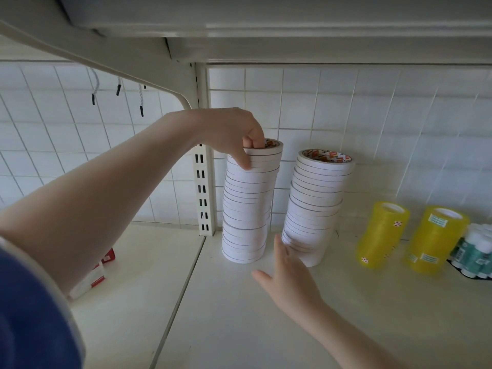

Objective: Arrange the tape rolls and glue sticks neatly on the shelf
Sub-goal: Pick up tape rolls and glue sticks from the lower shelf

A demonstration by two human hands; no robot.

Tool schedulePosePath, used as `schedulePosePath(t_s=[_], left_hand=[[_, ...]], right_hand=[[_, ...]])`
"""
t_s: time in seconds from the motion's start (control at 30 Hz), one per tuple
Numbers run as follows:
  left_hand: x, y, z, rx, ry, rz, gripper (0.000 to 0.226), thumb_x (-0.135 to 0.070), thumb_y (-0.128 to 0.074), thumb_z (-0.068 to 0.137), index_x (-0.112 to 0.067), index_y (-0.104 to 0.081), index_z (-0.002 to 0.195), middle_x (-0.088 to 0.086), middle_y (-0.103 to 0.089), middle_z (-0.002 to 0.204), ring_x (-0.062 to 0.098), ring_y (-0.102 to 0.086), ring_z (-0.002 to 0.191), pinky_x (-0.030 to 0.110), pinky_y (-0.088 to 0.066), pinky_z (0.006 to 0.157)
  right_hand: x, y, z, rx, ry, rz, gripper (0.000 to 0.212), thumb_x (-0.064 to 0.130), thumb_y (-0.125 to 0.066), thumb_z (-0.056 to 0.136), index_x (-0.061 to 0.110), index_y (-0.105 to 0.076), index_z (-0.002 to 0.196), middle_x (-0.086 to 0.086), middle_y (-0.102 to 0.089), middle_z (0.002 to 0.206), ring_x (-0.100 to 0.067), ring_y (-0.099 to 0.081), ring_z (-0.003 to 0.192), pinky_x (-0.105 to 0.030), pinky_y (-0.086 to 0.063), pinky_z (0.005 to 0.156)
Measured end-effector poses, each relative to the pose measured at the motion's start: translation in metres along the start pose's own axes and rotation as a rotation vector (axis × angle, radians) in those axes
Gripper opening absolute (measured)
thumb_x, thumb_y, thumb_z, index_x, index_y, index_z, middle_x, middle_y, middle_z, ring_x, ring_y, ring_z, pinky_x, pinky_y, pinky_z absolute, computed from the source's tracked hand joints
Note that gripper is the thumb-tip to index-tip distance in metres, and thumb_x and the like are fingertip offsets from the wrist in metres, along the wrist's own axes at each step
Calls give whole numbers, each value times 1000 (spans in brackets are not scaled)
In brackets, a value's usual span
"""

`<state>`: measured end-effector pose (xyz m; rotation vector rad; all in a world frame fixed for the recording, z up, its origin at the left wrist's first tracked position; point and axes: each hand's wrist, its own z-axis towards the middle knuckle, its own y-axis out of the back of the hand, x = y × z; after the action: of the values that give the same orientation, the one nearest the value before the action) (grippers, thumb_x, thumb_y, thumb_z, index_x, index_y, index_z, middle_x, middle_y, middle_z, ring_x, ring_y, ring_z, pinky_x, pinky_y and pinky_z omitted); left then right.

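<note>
Pinching the top rolls of the left stack of white tape rolls (246,203), my left hand (234,134) has its thumb pressed on the outer side and a finger hooked down into the printed cardboard core, so it is clamped on the upper end of that stack. Below my grip the stack runs down to the cream shelf (239,315), bowing a little and leaning. Just to the right of my grip stands the second stack of white tape rolls (315,206), also leaning, its layers slightly staggered. My right hand (290,278) is low, well beneath the gripping hand, fingers straight and spread; its fingertips reach the bottom rolls of that second stack, though I cannot tell for sure whether they touch. Farther right of my grip, well apart from it, two yellow tape rolls (383,235) stand side by side, and beyond them at the edge of view sits a cluster of glue sticks (476,251) with white caps. Behind my grip is the white wire grid back panel (372,115) and a slotted upright post (203,193); down to the left, under my forearm, lies a red and white box (93,278)
</note>
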<state>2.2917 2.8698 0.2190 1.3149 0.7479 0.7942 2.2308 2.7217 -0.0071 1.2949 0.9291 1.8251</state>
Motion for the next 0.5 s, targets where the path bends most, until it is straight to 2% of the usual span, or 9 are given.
schedulePosePath(t_s=[0.1,0.17,0.27,0.4,0.5], left_hand=[[2,1,2,-1,-23,-4,21,-23,-75,76,-24,-68,95,-9,-65,89,1,-54,82,16,-42,76],[3,0,2,-4,-30,-20,23,-22,-75,76,-22,-69,98,-9,-65,89,-1,-54,81,14,-41,77],[6,-1,2,-13,-35,-37,22,-22,-75,76,-24,-69,97,-16,-62,85,-3,-54,82,13,-41,77],[7,-2,1,-31,-44,-34,24,-24,-75,75,-23,-69,98,-13,-63,88,7,-56,89,18,-43,83],[7,-1,0,-32,-50,-37,25,-24,-75,75,-23,-69,99,-13,-63,88,7,-56,89,19,-44,81]], right_hand=[[12,-9,16,-84,-104,190,96,44,-59,87,7,3,149,-8,-14,155,-18,-17,141,-23,-24,105],[19,-15,26,-155,-145,276,102,45,-64,82,6,3,149,-7,-11,156,-17,-13,142,-25,-24,106],[27,-24,40,-253,-174,373,105,47,-70,76,6,-6,148,-8,-24,152,-19,-22,139,-30,-30,106],[36,-30,51,-324,-229,480,101,49,-73,71,10,-18,146,-3,-40,139,-20,-37,130,-32,-37,98],[38,-33,54,-373,-250,538,98,55,-75,60,14,-30,137,1,-48,129,-20,-46,120,-39,-45,91]])
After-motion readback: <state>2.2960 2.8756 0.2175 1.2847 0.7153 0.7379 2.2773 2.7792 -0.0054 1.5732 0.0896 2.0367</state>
